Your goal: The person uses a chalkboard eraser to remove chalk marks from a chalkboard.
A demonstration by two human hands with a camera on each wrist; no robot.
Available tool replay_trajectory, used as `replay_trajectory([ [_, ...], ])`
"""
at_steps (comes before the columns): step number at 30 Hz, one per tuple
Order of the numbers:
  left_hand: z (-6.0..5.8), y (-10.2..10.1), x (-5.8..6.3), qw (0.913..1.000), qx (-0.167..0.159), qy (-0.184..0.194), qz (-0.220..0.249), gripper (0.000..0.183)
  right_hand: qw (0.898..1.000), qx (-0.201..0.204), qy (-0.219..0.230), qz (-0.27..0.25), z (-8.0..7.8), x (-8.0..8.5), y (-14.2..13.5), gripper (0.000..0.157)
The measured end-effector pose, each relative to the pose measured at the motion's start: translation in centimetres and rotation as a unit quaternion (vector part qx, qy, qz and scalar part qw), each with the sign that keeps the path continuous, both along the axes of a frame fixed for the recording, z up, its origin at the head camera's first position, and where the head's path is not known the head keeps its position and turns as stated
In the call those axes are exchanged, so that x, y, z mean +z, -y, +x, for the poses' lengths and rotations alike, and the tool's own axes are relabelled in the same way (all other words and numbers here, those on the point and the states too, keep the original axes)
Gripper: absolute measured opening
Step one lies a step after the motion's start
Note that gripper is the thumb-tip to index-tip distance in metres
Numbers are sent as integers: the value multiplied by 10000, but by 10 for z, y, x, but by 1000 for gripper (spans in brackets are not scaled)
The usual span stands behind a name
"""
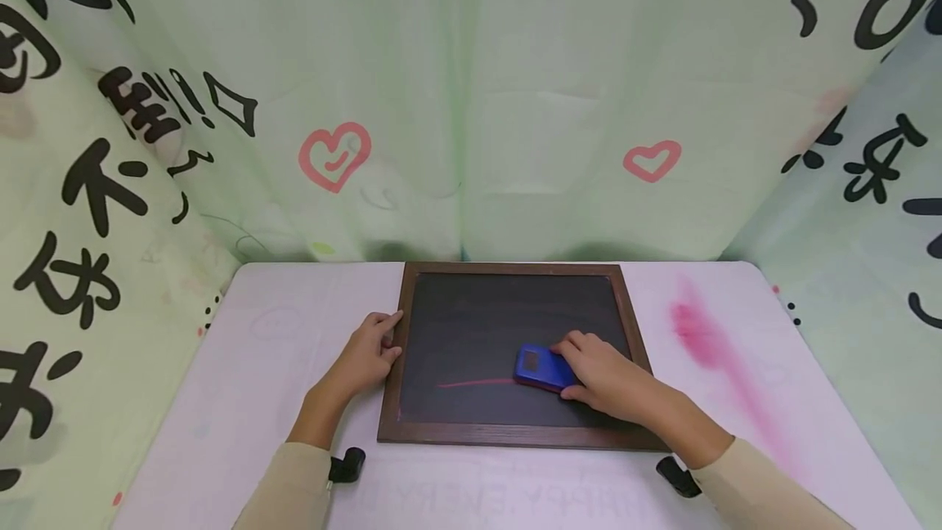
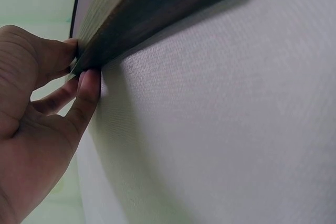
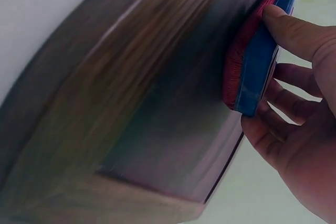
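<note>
A small chalkboard with a brown wooden frame lies on the table, a short pink chalk line across its lower middle. My right hand grips a blue eraser by its sides, over the board at the right end of that line. In the right wrist view, the red felt side of the eraser faces the board, with thumb and fingers on opposite edges. My left hand holds the left side of the frame. The left wrist view shows its fingertips at the edge of the wooden frame.
The white table has a pink smear right of the board. Pale green curtains with black writing and pink hearts hang behind and on both sides. Black wrist mounts show at both sleeves.
</note>
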State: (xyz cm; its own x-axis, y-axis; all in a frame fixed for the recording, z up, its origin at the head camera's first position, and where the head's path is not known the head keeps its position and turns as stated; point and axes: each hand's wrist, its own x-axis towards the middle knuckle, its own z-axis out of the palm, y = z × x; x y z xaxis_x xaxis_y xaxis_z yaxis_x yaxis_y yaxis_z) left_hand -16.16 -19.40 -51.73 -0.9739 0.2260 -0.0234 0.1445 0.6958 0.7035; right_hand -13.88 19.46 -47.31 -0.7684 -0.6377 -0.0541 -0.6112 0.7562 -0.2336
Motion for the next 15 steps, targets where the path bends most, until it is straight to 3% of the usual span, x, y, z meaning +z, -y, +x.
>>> replay_trajectory([
  [7,0,0,0,10000,-4,20,-4,63,9997,119,183,95,-3,-3,20,57],
  [15,-1,1,-1,10000,-24,-27,1,63,9989,404,68,247,-7,-6,51,59],
])
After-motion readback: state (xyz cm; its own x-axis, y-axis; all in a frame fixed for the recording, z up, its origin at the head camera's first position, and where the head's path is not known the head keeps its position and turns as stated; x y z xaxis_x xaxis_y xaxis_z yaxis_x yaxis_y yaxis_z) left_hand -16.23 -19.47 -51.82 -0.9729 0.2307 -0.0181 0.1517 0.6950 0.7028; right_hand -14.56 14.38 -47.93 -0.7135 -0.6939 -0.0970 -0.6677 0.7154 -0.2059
